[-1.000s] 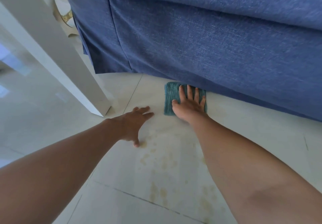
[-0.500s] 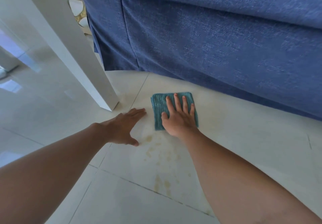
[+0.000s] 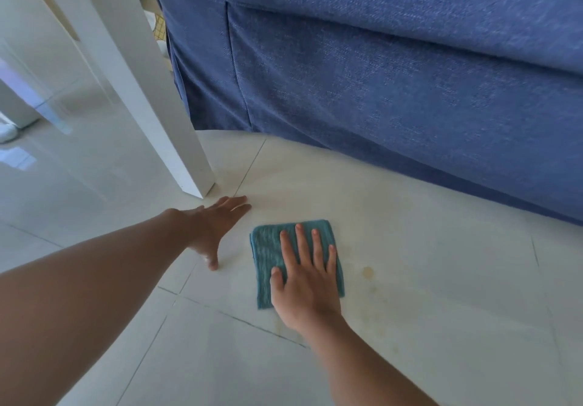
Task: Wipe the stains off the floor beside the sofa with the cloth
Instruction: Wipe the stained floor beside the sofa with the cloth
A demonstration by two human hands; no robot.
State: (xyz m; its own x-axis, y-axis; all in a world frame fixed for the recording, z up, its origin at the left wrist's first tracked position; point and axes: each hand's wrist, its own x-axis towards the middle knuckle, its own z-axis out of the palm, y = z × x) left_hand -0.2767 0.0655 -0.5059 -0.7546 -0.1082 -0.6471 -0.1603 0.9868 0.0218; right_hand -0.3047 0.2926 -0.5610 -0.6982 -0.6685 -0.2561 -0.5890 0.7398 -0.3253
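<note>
My right hand (image 3: pixel 307 282), fingers spread flat, presses the teal cloth (image 3: pixel 268 257) on the floor (image 3: pixel 441 263), now drawn back from the blue sofa (image 3: pixel 394 83) toward me. Yellowish stains (image 3: pixel 367 272) show just right of it. My left hand (image 3: pixel 217 225) stays splayed flat near the white table leg (image 3: pixel 164 115).

Pale glossy floor tiles (image 3: pixel 410 326) with thin dark grout lines fill the lower half of the frame, and bright light reflects off them at the left edge. A blue fabric sofa (image 3: pixel 378 74) takes up the upper right, its skirt hanging down to the floor along a slanting line. A white square furniture leg (image 3: pixel 151 90) runs diagonally from the upper left down to the tiles near the middle, just beside the sofa's corner, and another white piece (image 3: pixel 15 109) stands at the far left edge.
</note>
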